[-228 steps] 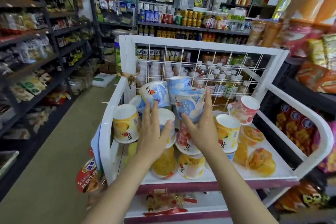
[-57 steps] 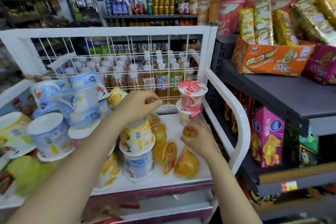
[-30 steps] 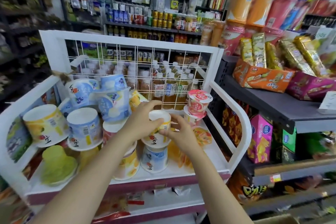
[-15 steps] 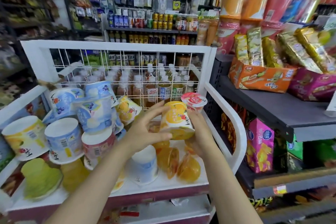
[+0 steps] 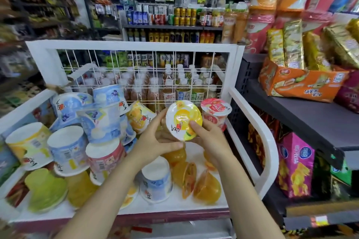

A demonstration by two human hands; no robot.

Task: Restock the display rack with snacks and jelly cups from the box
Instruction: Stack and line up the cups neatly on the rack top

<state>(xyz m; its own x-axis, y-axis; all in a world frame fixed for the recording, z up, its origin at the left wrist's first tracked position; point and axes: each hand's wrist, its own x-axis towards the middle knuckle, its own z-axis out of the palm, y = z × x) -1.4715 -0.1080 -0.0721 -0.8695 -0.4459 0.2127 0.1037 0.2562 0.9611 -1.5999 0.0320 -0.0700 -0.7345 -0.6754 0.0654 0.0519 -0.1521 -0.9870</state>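
Both hands hold a yellow jelly cup (image 5: 182, 119) above the top shelf of the white display rack (image 5: 252, 120), its foil lid tipped toward me. My left hand (image 5: 155, 139) cups it from the left and below. My right hand (image 5: 208, 137) grips its right side, thumb on the lid. A pink jelly cup (image 5: 215, 113) stands upright just behind, by the rack's right rail. Blue, yellow and pink cups (image 5: 101, 120) are piled on the left half of the shelf. A blue cup (image 5: 156, 182) stands upside down under my left forearm.
Small orange jellies (image 5: 206, 188) lie at the shelf's front right, green ones (image 5: 45, 192) at the front left. Bottled drinks (image 5: 171, 85) stand behind the rack's wire back. A dark shelf (image 5: 310, 120) with snack boxes and bags runs along the right.
The yellow cup has been lifted off the stack and turned, so that its lid faces me instead of its side. Both hands stayed on it and rose slightly.
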